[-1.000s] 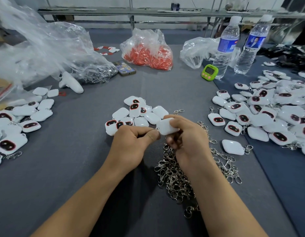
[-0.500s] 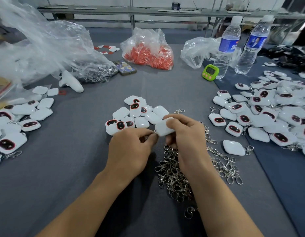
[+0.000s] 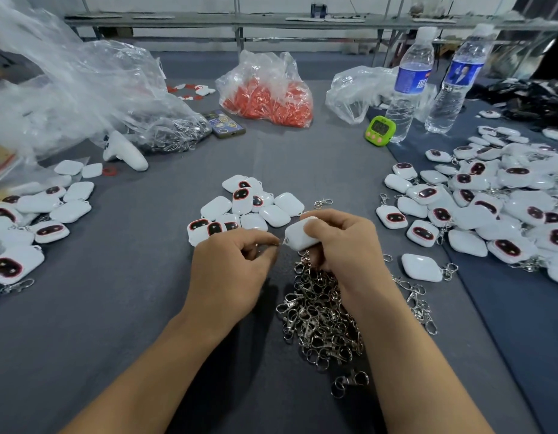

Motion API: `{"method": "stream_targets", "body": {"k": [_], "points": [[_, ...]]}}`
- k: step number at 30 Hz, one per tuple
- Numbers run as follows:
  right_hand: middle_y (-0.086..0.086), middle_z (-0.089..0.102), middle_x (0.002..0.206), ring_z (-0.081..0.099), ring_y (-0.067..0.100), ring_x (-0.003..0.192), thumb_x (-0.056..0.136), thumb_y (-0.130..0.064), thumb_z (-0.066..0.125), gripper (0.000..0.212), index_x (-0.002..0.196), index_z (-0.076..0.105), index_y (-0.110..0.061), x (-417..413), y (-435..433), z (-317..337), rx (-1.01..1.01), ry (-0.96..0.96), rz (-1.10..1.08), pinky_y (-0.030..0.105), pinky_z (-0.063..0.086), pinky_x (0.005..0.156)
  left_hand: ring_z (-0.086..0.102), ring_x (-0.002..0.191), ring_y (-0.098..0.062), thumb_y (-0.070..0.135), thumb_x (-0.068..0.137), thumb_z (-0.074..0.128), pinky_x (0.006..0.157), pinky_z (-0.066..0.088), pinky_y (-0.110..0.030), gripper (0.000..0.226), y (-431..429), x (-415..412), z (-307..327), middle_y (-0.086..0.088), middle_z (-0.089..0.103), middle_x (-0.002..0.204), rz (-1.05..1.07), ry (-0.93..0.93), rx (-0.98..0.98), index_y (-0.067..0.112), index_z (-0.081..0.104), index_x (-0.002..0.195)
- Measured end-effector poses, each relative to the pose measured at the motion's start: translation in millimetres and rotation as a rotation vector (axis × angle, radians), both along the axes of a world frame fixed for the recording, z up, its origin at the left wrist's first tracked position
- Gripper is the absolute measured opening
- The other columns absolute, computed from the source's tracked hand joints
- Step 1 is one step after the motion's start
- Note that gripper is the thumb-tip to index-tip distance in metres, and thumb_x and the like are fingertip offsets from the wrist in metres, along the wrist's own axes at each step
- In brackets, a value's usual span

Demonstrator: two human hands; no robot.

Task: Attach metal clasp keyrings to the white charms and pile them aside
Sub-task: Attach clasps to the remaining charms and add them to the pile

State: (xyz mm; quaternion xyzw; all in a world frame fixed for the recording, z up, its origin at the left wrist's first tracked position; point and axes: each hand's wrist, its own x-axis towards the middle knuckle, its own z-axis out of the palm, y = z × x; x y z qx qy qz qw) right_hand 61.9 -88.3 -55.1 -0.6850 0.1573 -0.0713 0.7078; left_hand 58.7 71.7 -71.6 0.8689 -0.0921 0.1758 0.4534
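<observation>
On the grey cloth table (image 3: pixel 114 308) the right hand (image 3: pixel 343 245) grips one white rounded plastic charm (image 3: pixel 298 236). The thumb lies on top of it and the other fingers are curled under it, and the charm is held a little above the table, its plain side up. The left hand (image 3: pixel 230 270) is just beside it, with curled fingers. Its thumb and forefinger are pressed together at the left corner of the charm, but I cannot tell if a ring is between them. Directly below both hands lies a heap of silver metal clasp keyrings (image 3: pixel 321 317), partly covered by the right wrist. Behind the hands lies a small cluster of white charms (image 3: pixel 240 208), some showing a dark oval face with a red border. To the right there is a big pile of the same charms with keyrings attached (image 3: pixel 490 198), and one single charm with a clasp (image 3: pixel 421 267) lies apart from it, near the right wrist. Another group of charms (image 3: pixel 36 214) lies at the left edge. Further back stand two clear plastic water bottles (image 3: pixel 409 86), with a small green timer (image 3: pixel 380 130) touching the base of the left one. There is also a clear bag of orange parts (image 3: pixel 268 95), a phone (image 3: pixel 227 123) and a large crumpled clear plastic bag (image 3: pixel 83 89).
</observation>
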Motion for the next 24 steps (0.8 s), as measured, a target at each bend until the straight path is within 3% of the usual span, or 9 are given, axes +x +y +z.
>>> {"method": "stream_targets", "body": {"k": [3,5,7,9,12,16,18,20,24], "points": [[0.008,0.071,0.070,0.058,0.012,0.047,0.098,-0.005,0.057,0.015,0.096,0.072,-0.008,1.0,-19.8,9.4,0.471,-0.114,-0.122,0.018,0.041,0.042,0.056,0.059,0.002,0.022,0.083,0.081,0.060,0.040,-0.005,0.014,1.0,-0.9,-0.4,0.025,0.060,0.060,0.003,0.005,0.038,0.036,0.080,0.084],[0.011,0.078,0.093,0.073,0.017,0.068,0.105,-0.029,0.053,0.030,0.111,0.066,-0.003,-0.4,-38.1,11.4,0.902,-0.199,-0.176,0.021,0.053,0.052,0.060,0.070,0.006,0.024,0.083,0.080,0.064,0.041,-0.004,0.013,0.3,-1.2,-0.2,0.032,0.064,0.073,-0.028,0.037,0.081,0.037,0.079,0.083],[0.013,0.078,0.110,0.077,0.021,0.083,0.106,-0.048,0.045,0.052,0.120,0.064,-0.001,-0.4,-46.5,10.4,0.940,-0.173,-0.149,0.023,0.058,0.060,0.060,0.078,0.005,0.026,0.083,0.080,0.064,0.041,-0.006,0.011,-1.2,-1.2,-0.2,0.031,0.065,0.078,-0.063,0.069,0.132,0.037,0.079,0.084],[0.014,0.078,0.107,0.076,0.021,0.077,0.105,-0.043,0.049,0.047,0.116,0.067,-0.002,3.1,-40.2,5.8,0.760,-0.116,-0.174,0.023,0.058,0.058,0.060,0.080,0.001,0.030,0.083,0.080,0.069,0.047,-0.015,0.009,-2.7,-1.8,0.3,0.023,0.067,0.074,-0.083,0.095,0.173,0.037,0.080,0.087],[0.007,0.077,0.090,0.070,0.016,0.069,0.095,-0.016,0.064,0.012,0.093,0.075,-0.013,8.2,-22.7,2.8,0.337,-0.134,-0.204,0.026,0.055,0.062,0.062,0.080,-0.002,0.039,0.083,0.079,0.080,0.053,-0.032,0.013,-2.1,-4.1,2.5,0.020,0.070,0.081,-0.120,0.130,0.193,0.039,0.079,0.095],[-0.008,0.072,0.121,0.065,0.009,0.111,0.090,-0.009,0.061,0.041,0.127,0.070,-0.026,10.2,-12.1,-14.2,-0.513,-0.098,-0.017,0.031,0.048,0.101,0.061,0.092,0.001,0.052,0.077,0.077,0.087,0.052,-0.033,0.033,-3.6,-6.5,5.4,0.022,0.069,0.093,-0.222,0.138,0.234,0.042,0.075,0.109],[-0.006,0.060,0.134,0.052,0.017,0.127,0.088,-0.008,0.057,0.054,0.139,0.060,-0.027,10.9,-7.4,-20.5,-0.810,-0.052,0.119,0.031,0.039,0.102,0.060,0.101,0.001,0.054,0.075,0.072,0.089,0.051,-0.033,0.038,-5.4,-8.1,5.7,0.023,0.067,0.103,-0.317,0.142,0.237,0.041,0.074,0.110],[-0.005,0.053,0.142,0.043,0.020,0.132,0.087,-0.008,0.055,0.058,0.142,0.057,-0.027,12.0,-6.1,-22.9,-0.943,-0.045,0.192,0.036,0.035,0.104,0.056,0.108,0.000,0.052,0.076,0.073,0.093,0.048,-0.032,0.036,-6.3,-8.6,4.8,0.024,0.065,0.110,-0.381,0.135,0.268,0.040,0.075,0.110],[-0.011,0.059,0.132,0.056,0.018,0.118,0.085,-0.009,0.060,0.048,0.126,0.064,-0.034,10.1,-6.8,-20.5,-0.900,-0.051,0.153,0.029,0.040,0.093,0.058,0.105,-0.001,0.040,0.081,0.080,0.092,0.047,-0.031,0.021,-5.0,-4.3,-0.2,0.023,0.067,0.106,-0.400,0.132,0.262,0.035,0.080,0.101]]}}
